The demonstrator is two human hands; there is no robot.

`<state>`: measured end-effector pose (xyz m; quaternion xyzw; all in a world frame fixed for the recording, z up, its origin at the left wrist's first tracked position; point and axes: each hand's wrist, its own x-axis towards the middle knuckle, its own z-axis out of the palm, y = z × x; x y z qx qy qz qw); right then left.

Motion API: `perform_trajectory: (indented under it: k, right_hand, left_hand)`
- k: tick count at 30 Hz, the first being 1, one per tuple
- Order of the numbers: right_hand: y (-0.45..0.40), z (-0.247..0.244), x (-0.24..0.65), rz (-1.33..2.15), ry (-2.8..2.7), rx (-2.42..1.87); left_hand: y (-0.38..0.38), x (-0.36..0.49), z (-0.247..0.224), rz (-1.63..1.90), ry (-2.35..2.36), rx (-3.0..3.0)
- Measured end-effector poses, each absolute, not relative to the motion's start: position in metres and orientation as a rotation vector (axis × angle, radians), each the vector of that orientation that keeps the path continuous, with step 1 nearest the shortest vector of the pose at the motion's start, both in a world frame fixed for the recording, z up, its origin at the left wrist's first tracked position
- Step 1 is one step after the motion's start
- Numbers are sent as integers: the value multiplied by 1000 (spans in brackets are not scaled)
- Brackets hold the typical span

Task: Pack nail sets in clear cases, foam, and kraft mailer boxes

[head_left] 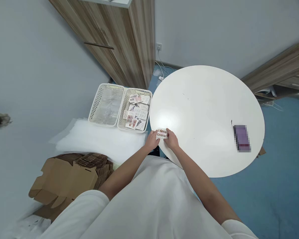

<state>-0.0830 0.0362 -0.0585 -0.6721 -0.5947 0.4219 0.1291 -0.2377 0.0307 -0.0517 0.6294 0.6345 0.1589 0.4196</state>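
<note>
The left hand [151,140] and right hand [172,139] clamp opposite ends of 1 small card [161,133], fingers closed on its edges, at the white table's [209,103] left rim. From here, I see 2 baskets [132,129] beside that rim; rightward, tabletop extends to a pixelated purple object [242,137].

table [206,99]: smooth, glossy | baskets [121,106]: plastic | cabinet [119,43]: wood-grain | boxes [67,176]: matt cardboard
</note>
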Motion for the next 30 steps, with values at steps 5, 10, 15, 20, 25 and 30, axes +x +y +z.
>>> perform_trajectory:
  k: [5,10,15,20,25,30]
  right_hand:
    - [23,-54,-84,1273,-1516,-1973]
    - [17,-54,-94,1376,-1217,-1884]
    - [38,-55,-106,1427,-1101,-1777]
    - [62,-54,-112,1453,-1073,-1722]
    - [69,-54,-113,1478,-1057,-1703]
    - [68,-51,-113,1502,-1029,-1688]
  left_hand:
    - [23,-236,-53,380,1597,1476]
    - [23,-232,-52,451,1589,1386]
    - [44,-236,-47,488,1638,1375]
    - [67,-242,-46,514,1638,1341]
    - [73,-243,-45,505,1641,1304]
    - [71,-242,-45,525,1630,1276]
